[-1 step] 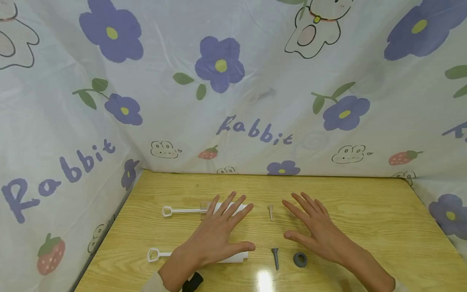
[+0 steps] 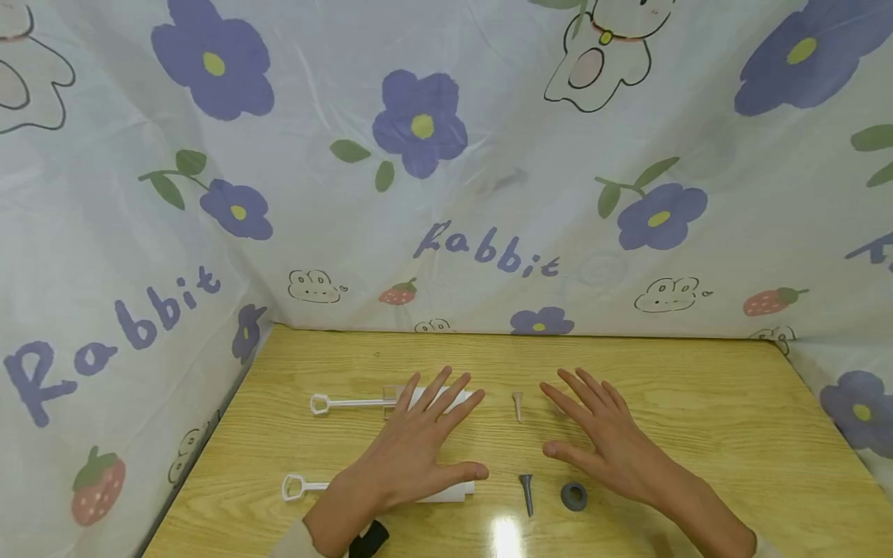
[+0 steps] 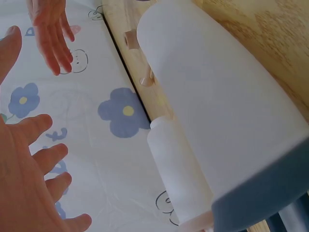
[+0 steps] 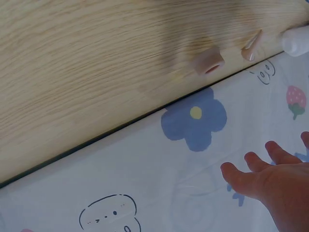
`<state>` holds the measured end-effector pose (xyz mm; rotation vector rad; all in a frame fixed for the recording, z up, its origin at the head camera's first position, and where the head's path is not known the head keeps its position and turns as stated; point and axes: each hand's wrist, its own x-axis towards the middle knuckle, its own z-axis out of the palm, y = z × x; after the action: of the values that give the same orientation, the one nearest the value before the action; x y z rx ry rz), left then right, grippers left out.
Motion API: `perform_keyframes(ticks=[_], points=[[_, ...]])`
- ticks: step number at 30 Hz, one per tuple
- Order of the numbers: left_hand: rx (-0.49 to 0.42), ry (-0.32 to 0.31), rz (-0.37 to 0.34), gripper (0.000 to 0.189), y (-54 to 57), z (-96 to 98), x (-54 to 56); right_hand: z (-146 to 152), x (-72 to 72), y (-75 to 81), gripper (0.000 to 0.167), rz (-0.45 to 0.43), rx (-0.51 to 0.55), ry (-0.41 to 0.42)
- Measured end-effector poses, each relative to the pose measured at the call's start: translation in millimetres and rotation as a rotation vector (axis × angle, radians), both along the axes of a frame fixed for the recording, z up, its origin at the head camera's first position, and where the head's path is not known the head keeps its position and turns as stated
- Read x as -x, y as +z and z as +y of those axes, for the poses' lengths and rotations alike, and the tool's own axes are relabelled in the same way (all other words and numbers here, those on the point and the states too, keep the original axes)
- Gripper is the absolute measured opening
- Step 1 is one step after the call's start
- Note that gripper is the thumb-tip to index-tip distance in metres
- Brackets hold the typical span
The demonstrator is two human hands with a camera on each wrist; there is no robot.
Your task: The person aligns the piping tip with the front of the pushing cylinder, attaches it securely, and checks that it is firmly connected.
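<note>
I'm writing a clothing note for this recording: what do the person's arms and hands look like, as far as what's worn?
The left hand and right hand are bare, with no gloves or rings showing. The left sleeve and right sleeve are pale beige. A black piece shows beside the left wrist; I can't tell whether it's worn.

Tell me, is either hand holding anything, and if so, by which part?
Nothing is held. The left hand is spread above the white plunger tubes; the right hand is spread near the gray ring, not touching it.
</note>
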<state>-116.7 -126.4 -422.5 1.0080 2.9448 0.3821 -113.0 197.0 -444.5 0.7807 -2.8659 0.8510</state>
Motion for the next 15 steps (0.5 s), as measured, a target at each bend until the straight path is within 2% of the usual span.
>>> perform_keyframes(ticks=[15], points=[[0.004, -0.019, -0.010, 0.084, 7.9, -0.3, 6.6, 3.2, 1.7, 10.1, 0.078, -0.002, 0.012, -0.023]])
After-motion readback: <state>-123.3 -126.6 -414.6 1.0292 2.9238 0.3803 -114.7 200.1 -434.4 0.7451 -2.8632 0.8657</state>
